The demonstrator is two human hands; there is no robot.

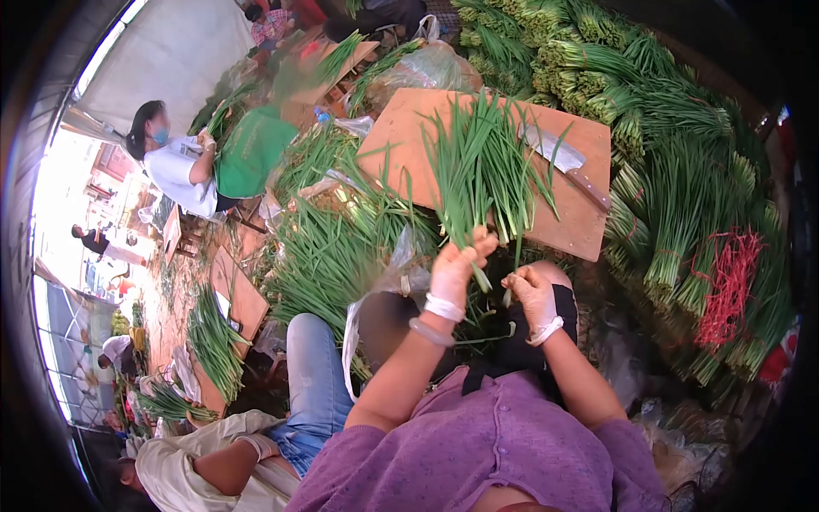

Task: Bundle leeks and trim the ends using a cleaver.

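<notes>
My left hand (459,271), in a thin clear glove, is closed round the white ends of a small bunch of garlic chives (473,200). Their green leaves reach up over a wooden board (401,128). Close by on the right, my right hand (531,299), also gloved, is pinched on the pale lower end of a chive stalk (516,256). More chives (512,183) lie on the board beside the bunch. A cleaver (554,152) with a wooden handle rests to the right of them, touched by neither hand.
Tied chive bundles (674,196) are piled high at right, with red ties (728,286) draped over them. Loose chives (328,256) heap up left of the board. A person in jeans (311,367) sits close at left; another person (183,171) works farther back beside a green cloth (254,154).
</notes>
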